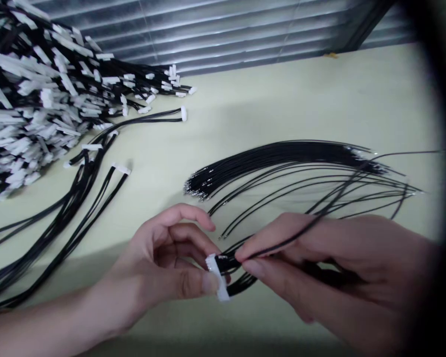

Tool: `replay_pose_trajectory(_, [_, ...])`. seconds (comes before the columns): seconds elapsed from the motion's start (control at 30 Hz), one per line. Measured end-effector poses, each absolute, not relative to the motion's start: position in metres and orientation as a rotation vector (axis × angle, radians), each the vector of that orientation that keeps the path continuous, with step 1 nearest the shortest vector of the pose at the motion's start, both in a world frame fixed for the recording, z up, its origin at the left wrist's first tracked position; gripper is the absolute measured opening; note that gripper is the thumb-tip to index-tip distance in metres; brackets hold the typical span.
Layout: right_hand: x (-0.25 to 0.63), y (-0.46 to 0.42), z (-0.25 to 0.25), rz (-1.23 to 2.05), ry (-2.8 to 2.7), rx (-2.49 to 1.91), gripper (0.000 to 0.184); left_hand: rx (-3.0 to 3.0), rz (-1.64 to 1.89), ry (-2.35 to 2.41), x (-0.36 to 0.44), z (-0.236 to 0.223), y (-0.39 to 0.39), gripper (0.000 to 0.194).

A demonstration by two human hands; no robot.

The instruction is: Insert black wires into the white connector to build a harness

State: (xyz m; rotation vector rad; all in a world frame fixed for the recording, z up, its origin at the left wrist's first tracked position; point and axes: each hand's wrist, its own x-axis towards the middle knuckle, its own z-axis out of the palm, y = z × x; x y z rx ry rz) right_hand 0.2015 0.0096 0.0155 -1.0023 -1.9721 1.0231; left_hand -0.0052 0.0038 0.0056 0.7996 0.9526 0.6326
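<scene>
My left hand (167, 263) pinches a small white plastic connector (217, 277) between thumb and fingers, low in the middle of the view. My right hand (319, 267) pinches a thin black wire (319, 213) whose end meets the connector's back, where a few black wires sit in it. The held wire runs up and to the right, away from my fingers. Behind both hands lies a loose fan of black wires (282, 163) with bare metal tips pointing left.
A big heap of finished black harnesses with white connectors (33, 99) fills the upper left. More harnesses (78, 188) trail down the left side of the pale yellow-green table (282, 99). A corrugated metal wall (226, 29) runs along the back.
</scene>
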Motion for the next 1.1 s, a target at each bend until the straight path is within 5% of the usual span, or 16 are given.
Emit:
replay_pose_trajectory(0.57, [0.199, -0.005, 0.042, 0.698, -2.306, -1.463, 0.012, 0.728, 0.664, 0.866, -0.008, 0.007, 0.008, 0.039])
replay_pose_trajectory(0.9, [0.2, -0.006, 0.034, 0.624, -2.299, -1.378, 0.01, 0.716, 0.662, 0.882, -0.007, 0.007, 0.01, 0.039])
replay_pose_trajectory(1.1, [0.201, -0.006, 0.022, 0.286, -2.389, -1.064, 0.011, 0.774, 0.654, 0.931, -0.008, 0.006, 0.006, 0.038])
